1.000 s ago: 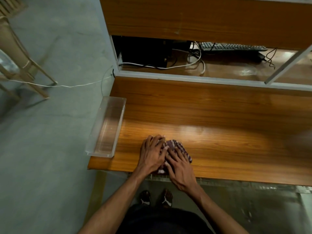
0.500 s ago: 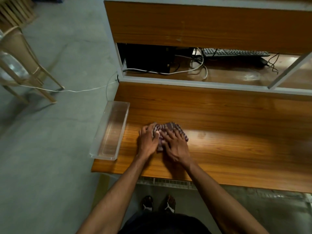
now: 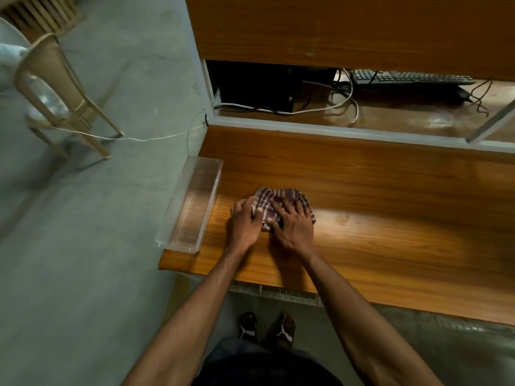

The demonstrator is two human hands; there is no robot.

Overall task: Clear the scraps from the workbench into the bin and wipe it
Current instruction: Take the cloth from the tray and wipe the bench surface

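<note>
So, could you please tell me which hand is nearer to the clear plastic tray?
Left. The left hand presses the near-left edge of the checked cloth, a short gap from the clear plastic tray. The right hand lies flat on the cloth, farther from the tray.

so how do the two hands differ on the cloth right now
The left hand sits at the cloth's left edge, fingers curled against it; the right hand lies on top, fingers spread flat. The left hand is nearer the clear bin. Both press the cloth onto the workbench.
</note>
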